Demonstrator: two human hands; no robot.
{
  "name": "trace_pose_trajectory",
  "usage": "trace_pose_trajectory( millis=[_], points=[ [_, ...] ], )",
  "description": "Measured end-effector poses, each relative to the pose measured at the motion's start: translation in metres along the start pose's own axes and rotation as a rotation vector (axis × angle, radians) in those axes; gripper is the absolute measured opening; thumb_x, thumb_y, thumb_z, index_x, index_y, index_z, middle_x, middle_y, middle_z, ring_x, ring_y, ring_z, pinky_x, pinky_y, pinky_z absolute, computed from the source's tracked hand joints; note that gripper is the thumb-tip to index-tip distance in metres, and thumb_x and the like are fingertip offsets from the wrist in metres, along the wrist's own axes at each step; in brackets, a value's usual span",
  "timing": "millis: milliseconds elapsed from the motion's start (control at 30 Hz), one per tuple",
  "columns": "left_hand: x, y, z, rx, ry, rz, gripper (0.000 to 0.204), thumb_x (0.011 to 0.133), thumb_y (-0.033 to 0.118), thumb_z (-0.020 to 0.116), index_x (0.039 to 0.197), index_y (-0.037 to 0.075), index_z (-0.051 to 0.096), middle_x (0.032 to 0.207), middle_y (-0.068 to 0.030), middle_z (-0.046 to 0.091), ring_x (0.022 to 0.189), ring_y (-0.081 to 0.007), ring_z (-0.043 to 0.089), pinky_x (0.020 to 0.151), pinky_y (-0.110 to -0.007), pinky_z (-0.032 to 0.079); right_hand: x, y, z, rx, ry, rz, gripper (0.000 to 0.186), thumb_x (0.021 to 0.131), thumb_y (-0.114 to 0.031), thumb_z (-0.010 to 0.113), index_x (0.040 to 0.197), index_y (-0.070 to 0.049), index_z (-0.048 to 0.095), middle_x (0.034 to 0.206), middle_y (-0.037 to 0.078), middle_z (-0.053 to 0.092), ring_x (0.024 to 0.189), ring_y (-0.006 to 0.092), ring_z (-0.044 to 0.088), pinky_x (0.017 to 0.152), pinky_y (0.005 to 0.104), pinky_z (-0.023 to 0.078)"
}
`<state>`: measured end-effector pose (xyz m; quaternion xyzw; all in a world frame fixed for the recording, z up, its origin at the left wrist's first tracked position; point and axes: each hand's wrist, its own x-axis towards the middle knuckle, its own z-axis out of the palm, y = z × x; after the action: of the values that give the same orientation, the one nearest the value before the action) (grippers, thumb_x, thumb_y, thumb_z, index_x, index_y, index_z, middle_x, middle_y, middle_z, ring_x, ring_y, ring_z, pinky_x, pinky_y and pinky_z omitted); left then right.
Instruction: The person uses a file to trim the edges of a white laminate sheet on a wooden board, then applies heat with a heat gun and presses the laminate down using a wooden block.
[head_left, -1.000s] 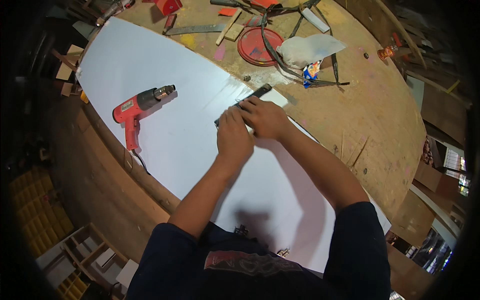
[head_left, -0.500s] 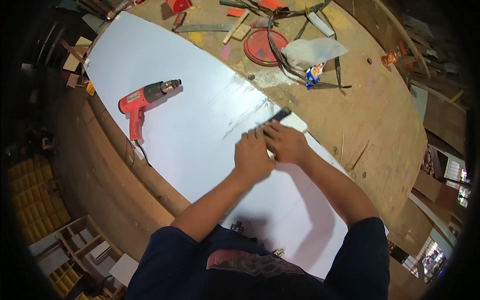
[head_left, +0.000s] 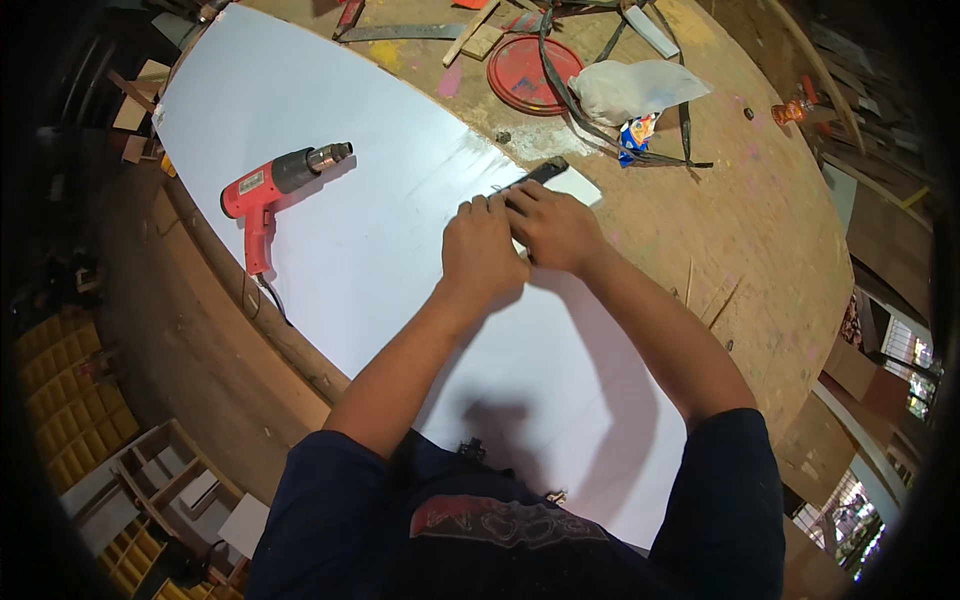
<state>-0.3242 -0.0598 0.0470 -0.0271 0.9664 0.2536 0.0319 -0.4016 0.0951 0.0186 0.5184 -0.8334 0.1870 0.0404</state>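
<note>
Both hands press side by side on a flat white block (head_left: 580,186) with a black strip (head_left: 546,172) along its far edge; its exact kind is unclear. My left hand (head_left: 482,250) has its fingers curled over the near left part, beside my right hand (head_left: 553,228), which grips farther right. Under the block lies a long white sheet (head_left: 400,240), with grey streaks near its far edge. To the left, a red and black heat gun (head_left: 272,188) rests on the sheet, its metal nozzle toward the right. My palms hide much of the block.
The wooden table (head_left: 780,240) extends beyond the sheet. On it lie a red round lid (head_left: 520,72), a clear plastic bag (head_left: 640,90), a blue wrapper (head_left: 635,138), black straps and wood scraps. The heat gun's cord (head_left: 272,297) drops over the sheet's left edge.
Both hands have slid the block away from me and slightly left along the sheet, toward its far edge. My forearms reach farther out. The whole view has shifted slightly.
</note>
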Motion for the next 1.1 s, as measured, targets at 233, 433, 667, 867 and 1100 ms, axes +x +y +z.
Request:
trace_pose_trajectory(
  millis=[233, 433, 667, 867, 1100],
  points=[
    [0.046, -0.029, -0.022, 0.127, 0.033, 0.074, 0.04, 0.07, 0.018, 0.079, 0.104, 0.001, 0.07, 0.102, -0.0205, 0.072, 0.097, -0.0404, 0.071, 0.087, -0.05, 0.06, 0.045, 0.016, 0.01, -0.042, 0.016, 0.064, 0.024, 0.077, -0.017, 0.076, 0.099, -0.008, 0.073, 0.108, 0.008, 0.072, 0.107, 0.0288, 0.067, 0.083, 0.0399, 0.062],
    [-0.024, -0.022, -0.011, 0.058, -0.144, 0.005, 0.046, 0.07, 0.021, 0.083, 0.109, 0.002, 0.069, 0.111, -0.0219, 0.072, 0.105, -0.0415, 0.069, 0.094, -0.05, 0.059, -0.008, -0.044, 0.004, 0.06, -0.105, 0.135, 0.03, 0.079, -0.015, 0.072, 0.108, -0.005, 0.07, 0.109, 0.014, 0.07, 0.108, 0.0331, 0.066, 0.088, 0.0435, 0.061],
    [-0.137, 0.025, 0.01, -0.11, -0.16, 0.112, 0.078, 0.068, 0.017, 0.088, 0.138, -0.005, 0.06, 0.122, -0.0205, 0.067, 0.116, -0.0382, 0.065, 0.1, -0.048, 0.057, -0.115, -0.129, -0.012, 0.08, -0.09, 0.157, 0.048, 0.084, -0.012, 0.068, 0.128, 0.007, 0.067, 0.13, 0.024, 0.067, 0.126, 0.0403, 0.062, 0.116, 0.0519, 0.049],
    [-0.079, 0.004, -0.004, -0.07, -0.09, 0.114, 0.068, 0.067, 0.01, 0.081, 0.131, -0.004, 0.063, 0.12, -0.0204, 0.068, 0.112, -0.0388, 0.065, 0.099, -0.047, 0.056, -0.064, -0.09, 0.008, 0.041, 0.02, 0.175, 0.039, 0.086, -0.012, 0.066, 0.121, 0.005, 0.068, 0.128, 0.023, 0.067, 0.124, 0.0385, 0.064, 0.114, 0.0499, 0.051],
    [-0.009, -0.04, -0.009, 0.029, 0.02, 0.223, 0.07, 0.066, 0.017, 0.083, 0.133, 0.005, 0.065, 0.117, -0.0161, 0.071, 0.109, -0.0379, 0.069, 0.095, -0.047, 0.059, -0.004, -0.046, 0.029, -0.047, 0.124, 0.162, 0.034, 0.083, -0.013, 0.07, 0.114, 0.001, 0.07, 0.118, 0.02, 0.068, 0.115, 0.037, 0.065, 0.111, 0.0489, 0.052]
  ],
)
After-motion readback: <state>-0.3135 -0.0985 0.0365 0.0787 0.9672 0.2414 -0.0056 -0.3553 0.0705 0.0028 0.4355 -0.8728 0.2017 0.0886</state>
